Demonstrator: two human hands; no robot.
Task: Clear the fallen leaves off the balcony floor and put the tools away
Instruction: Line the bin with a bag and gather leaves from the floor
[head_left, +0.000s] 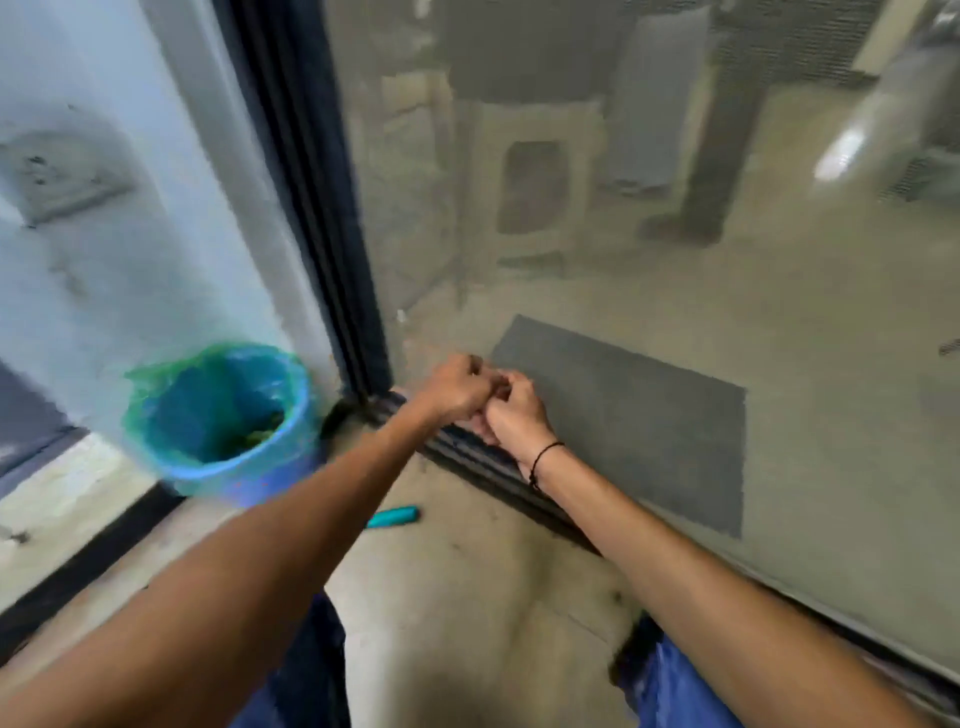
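- The screen door (675, 260) fills the right and upper centre of the frame, its dark bottom track (498, 470) running diagonally from mid-frame toward the lower right.
- The balcony floor (467, 597) takes the lower centre; in the motion blur I can make out no loose leaves on it.
- The blue bin (223, 415), lined with a green bag (150, 384), stands at left of centre, against the wall and just beside the door frame; something greenish lies at its bottom, likely gathered leaves.
- A teal handle (395, 517), probably one of the tools, lies on the floor just below centre, its long axis roughly left-right and rising a little to the right; the rest of it is hidden behind the left forearm.
- Left hand (460, 389) and right hand (511, 410) meet knuckle to knuckle at mid-frame, over the near end of the track; both have curled fingers, and whether they pinch some small scrap between them I cannot tell.
- The deciding relation, as I judge it: the bin lies to the left of the joined hands and a little below them, so the left hand is nearer it; the handle lies below both hands, under the left forearm.
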